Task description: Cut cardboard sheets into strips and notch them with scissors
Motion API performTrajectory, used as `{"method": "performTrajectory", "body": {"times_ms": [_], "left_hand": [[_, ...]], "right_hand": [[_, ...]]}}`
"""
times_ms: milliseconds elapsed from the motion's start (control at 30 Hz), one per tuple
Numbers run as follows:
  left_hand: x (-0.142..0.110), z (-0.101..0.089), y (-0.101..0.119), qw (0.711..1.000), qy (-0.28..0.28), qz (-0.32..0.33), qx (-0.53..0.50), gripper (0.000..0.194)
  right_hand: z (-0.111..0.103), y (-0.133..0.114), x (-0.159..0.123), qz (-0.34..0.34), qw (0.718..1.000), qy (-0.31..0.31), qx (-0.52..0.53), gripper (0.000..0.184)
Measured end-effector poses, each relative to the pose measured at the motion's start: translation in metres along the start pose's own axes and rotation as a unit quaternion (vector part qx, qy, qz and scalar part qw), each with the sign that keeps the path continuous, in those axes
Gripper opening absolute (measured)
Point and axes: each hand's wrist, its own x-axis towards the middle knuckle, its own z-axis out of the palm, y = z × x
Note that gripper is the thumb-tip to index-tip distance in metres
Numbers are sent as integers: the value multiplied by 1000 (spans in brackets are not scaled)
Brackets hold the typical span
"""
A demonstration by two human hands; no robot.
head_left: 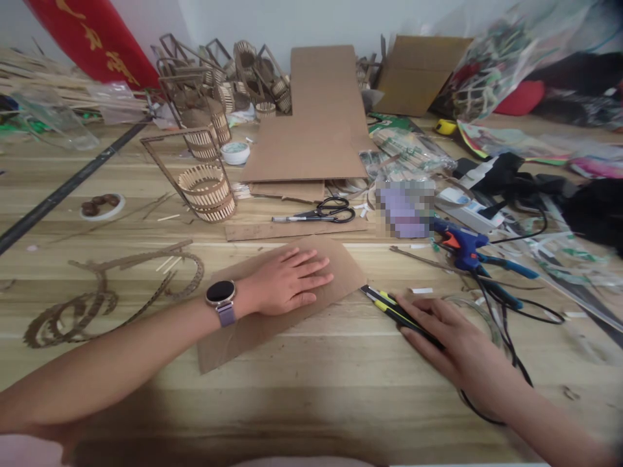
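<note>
My left hand lies flat with fingers spread on a piece of brown cardboard, pressing it to the wooden table. A watch with a purple strap is on that wrist. My right hand is closed around a black and yellow utility knife. The knife's tip points up and left, at the right corner of the cardboard; whether it touches the edge I cannot tell. Just beyond the cardboard are black-handled scissors and a narrow cardboard strip.
Beyond stand a small slatted basket with a tall handle and a large cardboard sheet. To the right lie a blue glue gun, its cord and a power strip. Curled brown strips lie at left, near a dish.
</note>
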Motion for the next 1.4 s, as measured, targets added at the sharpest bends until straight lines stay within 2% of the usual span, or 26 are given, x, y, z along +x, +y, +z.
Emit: {"method": "performTrajectory", "body": {"times_ms": [433,767,1233,1400], "left_hand": [[0,0,1,1000,3,2,0,53],[-1,0,1,1000,4,-1,-3,52],[-2,-3,-1,1000,2,18,-13,51],[-2,-2,-1,1000,-5,9,-12,51]], "right_hand": [[7,-7,-1,-29,999,8,-26,44],[11,-17,-2,-13,999,14,-28,45],[3,-8,3,-36,999,-11,0,42],[-1,5,9,-88,996,-21,6,41]]}}
